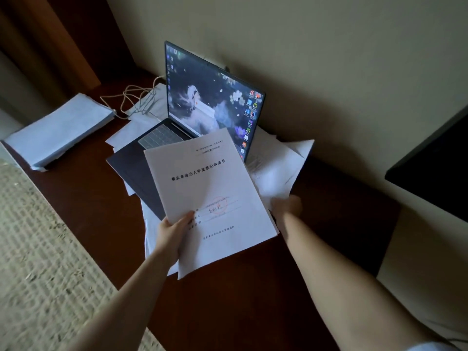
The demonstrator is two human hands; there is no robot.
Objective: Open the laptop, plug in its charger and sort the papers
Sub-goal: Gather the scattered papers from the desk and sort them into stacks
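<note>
The left hand (pixel 174 230) grips a white printed document (pixel 210 196) at its lower left edge, with the thumb on top of the page and the other fingers hidden under it. The document is lifted and tilted above the dark wooden desk (pixel 83 198), and it carries a title line in the middle and a red round stamp near the thumb. The right hand (pixel 287 206) is stretched forward, just to the right of this document, and its fingers are closed on the near edge of some loose papers (pixel 276 165) that lie in a disorderly heap beyond it; the hand is blurred, so how exactly the fingers lie cannot be told. Beyond both hands, between them and the wall, the laptop (pixel 210 102) stands open with its screen lit, and the held document covers part of its keyboard from this view. More white sheets lie under the laptop and under the left hand. Far to the left of the left hand, near the desk edge, rests a tidy stack of papers (pixel 60 130), well apart from the rest. A white charger cable (pixel 134 97) lies in loops on the desk between this stack and the laptop, beyond the left hand; where it ends cannot be seen.
</note>
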